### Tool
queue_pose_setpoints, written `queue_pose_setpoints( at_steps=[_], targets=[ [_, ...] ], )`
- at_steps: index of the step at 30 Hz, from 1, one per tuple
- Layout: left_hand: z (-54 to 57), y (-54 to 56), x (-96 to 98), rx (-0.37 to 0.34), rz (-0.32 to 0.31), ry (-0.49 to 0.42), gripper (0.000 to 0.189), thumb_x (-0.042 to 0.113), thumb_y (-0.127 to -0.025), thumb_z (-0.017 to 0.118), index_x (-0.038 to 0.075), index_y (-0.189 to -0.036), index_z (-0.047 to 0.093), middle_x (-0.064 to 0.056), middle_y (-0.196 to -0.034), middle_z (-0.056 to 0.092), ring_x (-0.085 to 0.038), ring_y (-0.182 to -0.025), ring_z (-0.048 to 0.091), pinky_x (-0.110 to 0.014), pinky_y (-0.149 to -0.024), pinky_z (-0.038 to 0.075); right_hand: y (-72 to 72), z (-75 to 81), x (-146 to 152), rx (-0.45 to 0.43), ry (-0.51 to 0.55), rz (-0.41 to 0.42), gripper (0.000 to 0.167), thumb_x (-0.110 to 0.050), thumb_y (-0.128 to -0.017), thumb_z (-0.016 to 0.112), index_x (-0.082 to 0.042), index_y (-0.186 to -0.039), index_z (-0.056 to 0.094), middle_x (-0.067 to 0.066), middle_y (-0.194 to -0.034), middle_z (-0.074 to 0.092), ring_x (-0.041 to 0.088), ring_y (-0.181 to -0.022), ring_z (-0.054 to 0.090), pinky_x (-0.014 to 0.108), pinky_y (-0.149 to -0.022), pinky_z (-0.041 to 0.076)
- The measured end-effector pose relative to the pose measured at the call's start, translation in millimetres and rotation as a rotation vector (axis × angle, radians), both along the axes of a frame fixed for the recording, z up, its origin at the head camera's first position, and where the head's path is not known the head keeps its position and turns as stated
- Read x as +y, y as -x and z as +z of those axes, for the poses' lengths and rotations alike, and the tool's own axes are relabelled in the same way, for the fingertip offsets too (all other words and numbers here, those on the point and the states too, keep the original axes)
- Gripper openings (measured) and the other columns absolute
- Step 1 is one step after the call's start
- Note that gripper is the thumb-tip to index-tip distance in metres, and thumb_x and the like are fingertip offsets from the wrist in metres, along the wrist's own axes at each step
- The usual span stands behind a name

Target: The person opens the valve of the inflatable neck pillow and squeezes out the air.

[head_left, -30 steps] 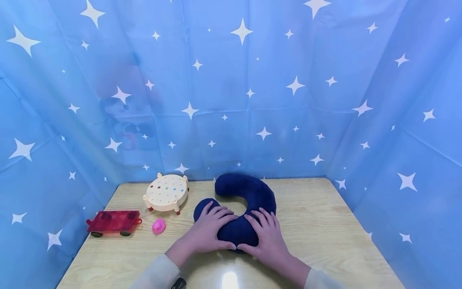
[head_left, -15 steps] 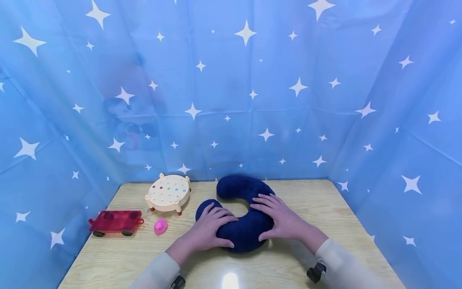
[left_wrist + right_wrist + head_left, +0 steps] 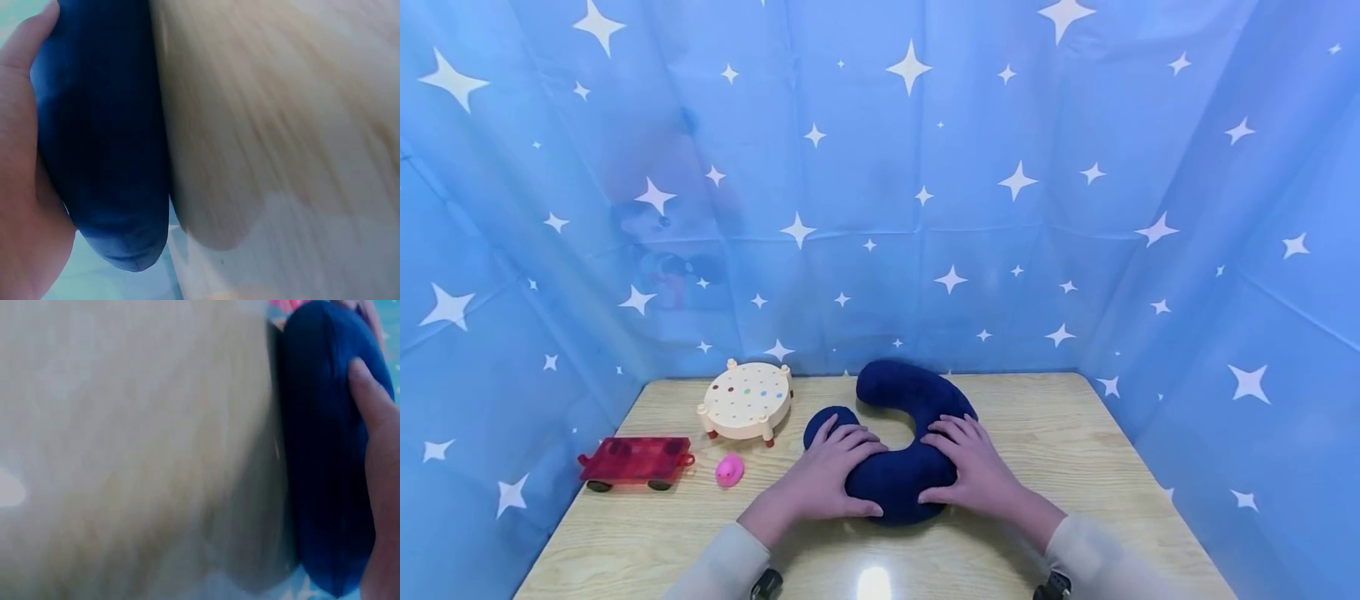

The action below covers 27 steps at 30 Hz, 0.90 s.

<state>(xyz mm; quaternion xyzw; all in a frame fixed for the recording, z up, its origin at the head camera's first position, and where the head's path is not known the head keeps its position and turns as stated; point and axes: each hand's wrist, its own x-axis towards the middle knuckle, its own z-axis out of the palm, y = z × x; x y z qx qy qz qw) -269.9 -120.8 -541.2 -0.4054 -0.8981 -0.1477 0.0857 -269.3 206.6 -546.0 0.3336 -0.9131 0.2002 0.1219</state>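
Note:
A dark navy U-shaped neck pillow (image 3: 898, 483) lies on the wooden table with its gap facing left. My left hand (image 3: 827, 471) holds its near left arm, the fingers spread over the top and the thumb on the near side. On the right curve, my right hand (image 3: 977, 471) grips the pillow in the same manner. In the left wrist view, the left hand (image 3: 28, 187) lies along the pillow's side (image 3: 103, 125). Seen from the right wrist, the right thumb (image 3: 370, 394) presses on the pillow's seamed side (image 3: 325, 456). The far undersides are hidden.
A cream round toy stool (image 3: 747, 402), legs up, sits at the back left of the table (image 3: 1060, 467). A red translucent toy wagon (image 3: 636, 461) stands by the left edge, with a small pink toy (image 3: 729, 470) beside it. A blue starred curtain (image 3: 850, 183) surrounds the table.
My right hand has shifted from the pillow's near front out to its right side. The left hand keeps its place. The pillow has turned slightly.

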Motion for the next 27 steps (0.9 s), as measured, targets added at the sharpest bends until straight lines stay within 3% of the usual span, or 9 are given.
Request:
queue_pose_setpoints(
  at_steps=[8, 12, 16, 21, 24, 27],
  targets=[
    [7.2, -6.4, 13.9, 0.002, 0.061, -0.042, 0.087, 0.084, -0.092, 0.066, 0.023, -0.154, 0.063, 0.003, -0.154, 0.061, -0.027, -0.153, 0.045, -0.074, -0.128, 0.016, -27.2, -7.9, -31.1, 0.046, 0.000, -0.219, 0.090, -0.090, -0.083, 0.071, -0.018, -0.137, 0.073, 0.011, -0.147, 0.063, 0.041, -0.146, 0.049, 0.073, -0.124, 0.026],
    [4.2, -3.9, 16.7, -0.031, 0.087, -0.060, 0.081, 0.081, -0.093, 0.068, 0.025, -0.152, 0.065, 0.003, -0.153, 0.062, -0.027, -0.152, 0.045, -0.075, -0.128, 0.015, -35.6, -3.2, -38.2, 0.027, -0.030, -0.253, 0.091, -0.089, -0.085, 0.070, -0.016, -0.140, 0.071, 0.014, -0.148, 0.061, 0.041, -0.146, 0.049, 0.074, -0.124, 0.026],
    [1.4, 3.2, 13.0, -0.080, 0.069, -0.083, 0.074, 0.076, -0.092, 0.075, 0.029, -0.149, 0.067, 0.004, -0.150, 0.063, -0.026, -0.152, 0.045, -0.072, -0.130, 0.013, -31.3, 11.0, -28.2, 0.026, -0.065, -0.175, 0.089, -0.083, -0.085, 0.076, -0.017, -0.144, 0.069, 0.011, -0.150, 0.060, 0.041, -0.146, 0.049, 0.071, -0.121, 0.032],
    [-0.4, 15.0, 4.6, -0.088, 0.002, -0.072, 0.071, 0.074, -0.092, 0.077, 0.031, -0.147, 0.067, 0.007, -0.148, 0.063, -0.023, -0.152, 0.044, -0.070, -0.131, 0.013, -6.2, 25.5, 0.9, 0.036, -0.092, 0.033, 0.089, -0.076, -0.084, 0.083, -0.021, -0.152, 0.065, 0.010, -0.160, 0.057, 0.039, -0.153, 0.045, 0.069, -0.122, 0.032],
    [1.2, 21.0, -0.1, -0.070, -0.036, -0.046, 0.071, 0.072, -0.091, 0.080, 0.030, -0.147, 0.068, 0.006, -0.149, 0.063, -0.023, -0.153, 0.044, -0.069, -0.131, 0.014, 10.4, 26.0, 15.2, 0.037, -0.086, 0.139, 0.090, -0.070, -0.082, 0.088, -0.020, -0.153, 0.065, 0.012, -0.163, 0.056, 0.040, -0.156, 0.042, 0.072, -0.124, 0.028],
    [3.4, 25.3, -3.0, -0.060, -0.063, -0.022, 0.073, 0.071, -0.089, 0.082, 0.029, -0.147, 0.068, 0.005, -0.151, 0.064, -0.023, -0.153, 0.045, -0.069, -0.131, 0.015, 21.1, 18.8, 21.6, 0.053, -0.070, 0.193, 0.085, -0.069, -0.082, 0.088, -0.020, -0.149, 0.069, 0.011, -0.156, 0.061, 0.040, -0.152, 0.046, 0.074, -0.122, 0.028]
  ],
)
